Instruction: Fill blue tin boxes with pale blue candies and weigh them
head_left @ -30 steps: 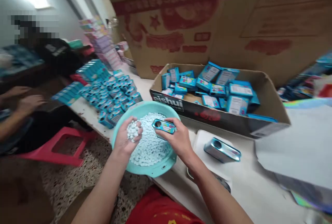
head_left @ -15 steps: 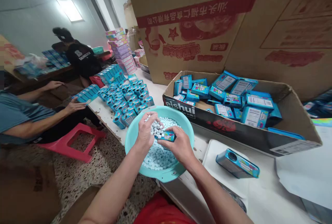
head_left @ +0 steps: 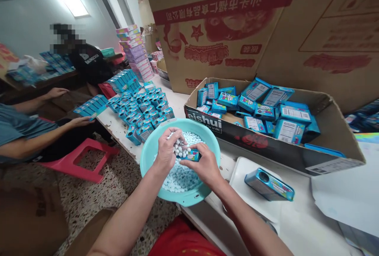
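My left hand (head_left: 166,151) is cupped round a handful of small white candies (head_left: 180,149), its fingers curled over them. Beside it, my right hand (head_left: 207,164) grips a small blue candy box (head_left: 193,155) between thumb and fingers. The candies touch the near end of that box, and its opening is hidden behind them. Both hands are over a turquoise basin (head_left: 145,169), with many more loose white candies (head_left: 182,179) inside it. To the right, another blue box with a round hole lies tilted on a white tray-like stand (head_left: 239,175); this is the larger-looking box (head_left: 269,185).
A cardboard tray (head_left: 225,141) of jumbled blue boxes stands behind the basin, before a tall carton (head_left: 219,31). Rows of open-holed blue boxes (head_left: 145,110) fill the table's left. A co-worker's hand (head_left: 79,122) touches more boxes by a red stool (head_left: 85,165).
My left fingers have closed slightly further over the candies at the box. The co-worker's near hand has shifted a little left and down. The whole view has moved slightly.
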A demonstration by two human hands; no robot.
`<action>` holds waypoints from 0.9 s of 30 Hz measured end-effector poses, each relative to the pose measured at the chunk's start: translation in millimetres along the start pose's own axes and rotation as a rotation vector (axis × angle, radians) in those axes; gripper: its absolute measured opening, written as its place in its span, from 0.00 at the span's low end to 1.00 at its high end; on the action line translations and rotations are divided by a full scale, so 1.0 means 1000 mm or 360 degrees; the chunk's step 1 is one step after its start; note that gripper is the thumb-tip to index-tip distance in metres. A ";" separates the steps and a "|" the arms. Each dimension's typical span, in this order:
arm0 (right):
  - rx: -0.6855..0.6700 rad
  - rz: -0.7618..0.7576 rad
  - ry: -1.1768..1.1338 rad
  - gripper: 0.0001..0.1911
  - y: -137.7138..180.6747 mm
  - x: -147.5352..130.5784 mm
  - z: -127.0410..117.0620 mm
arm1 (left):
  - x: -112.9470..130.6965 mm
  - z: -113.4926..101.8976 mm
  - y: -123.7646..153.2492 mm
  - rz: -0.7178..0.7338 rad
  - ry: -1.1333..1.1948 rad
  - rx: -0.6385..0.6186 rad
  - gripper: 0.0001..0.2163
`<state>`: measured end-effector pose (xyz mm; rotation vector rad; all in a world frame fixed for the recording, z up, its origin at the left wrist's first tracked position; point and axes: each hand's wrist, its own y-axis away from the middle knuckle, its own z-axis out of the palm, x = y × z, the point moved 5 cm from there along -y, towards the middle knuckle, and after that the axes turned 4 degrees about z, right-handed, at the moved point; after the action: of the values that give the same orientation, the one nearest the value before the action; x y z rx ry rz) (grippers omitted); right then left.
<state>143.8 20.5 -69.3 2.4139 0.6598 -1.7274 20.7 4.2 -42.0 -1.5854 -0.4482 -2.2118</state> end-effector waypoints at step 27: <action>0.0305 0.0197 -0.0415 0.20 0.009 0.015 -0.012 | -0.020 -0.050 -0.012 -0.0054 -0.1351 -0.0428 0.14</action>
<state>161.6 20.9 -80.9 2.2267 0.3191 -2.0853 -20.6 -6.2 -76.8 -2.6505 -0.4007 -1.5592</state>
